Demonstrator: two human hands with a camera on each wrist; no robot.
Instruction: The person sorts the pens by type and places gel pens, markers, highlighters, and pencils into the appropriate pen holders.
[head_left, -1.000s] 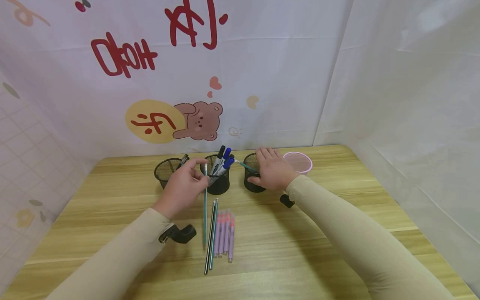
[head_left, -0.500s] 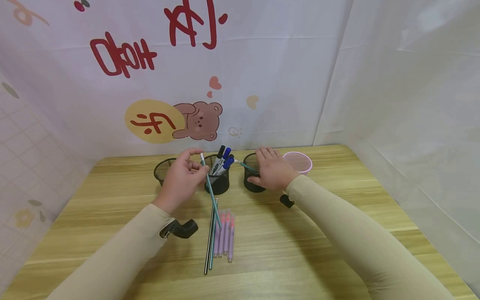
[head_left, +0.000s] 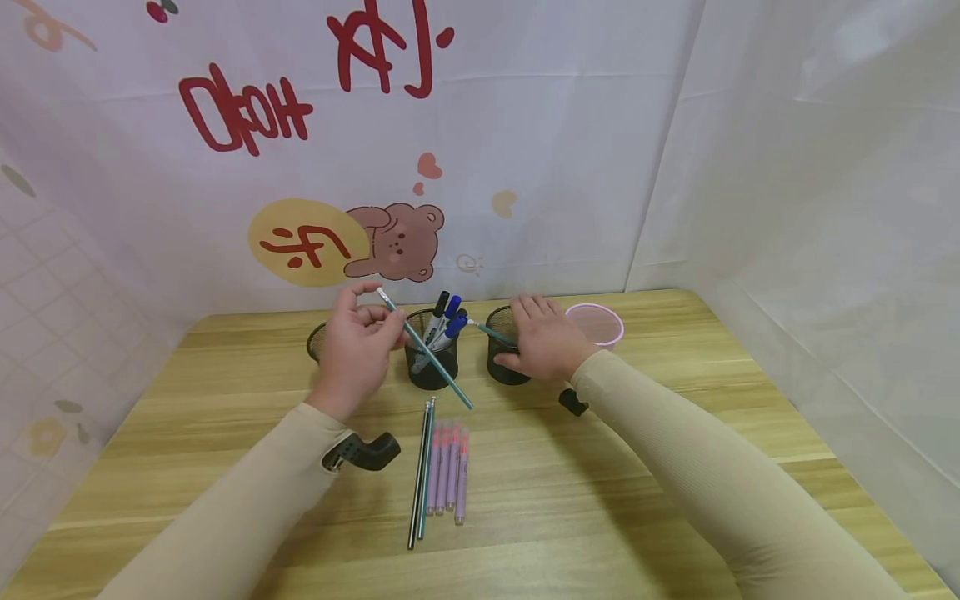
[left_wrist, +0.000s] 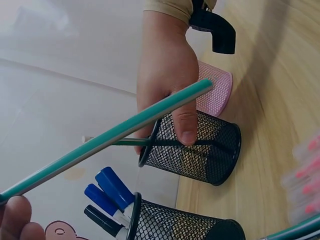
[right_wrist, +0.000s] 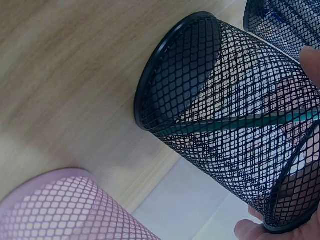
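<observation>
My left hand [head_left: 352, 346] pinches a teal pencil [head_left: 452, 382] by its white-eraser end. The pencil slants down to the right, passing in front of the middle black mesh pen cup [head_left: 427, 377] in the head view. My right hand [head_left: 551, 340] holds another black mesh pen cup [head_left: 504, 367] at its rim, thumb on the near side. Inside that cup leans a second teal pencil [right_wrist: 240, 122], its white eraser end [left_wrist: 89, 139] sticking out. The left wrist view shows the held pencil's lower end [left_wrist: 202, 87] overlapping my right hand.
Blue and black markers [head_left: 453, 327] stand in the middle cup. A third black mesh cup [head_left: 315, 343] is partly hidden behind my left hand. A pink mesh cup [right_wrist: 55, 212] stands at the right. Two pencils [head_left: 417, 483] and several purple pens [head_left: 452, 475] lie in front.
My left hand has moved up and left. The pencil has turned from nearly upright to slanting, its lower end swinging right and up. My right hand stays on its cup.
</observation>
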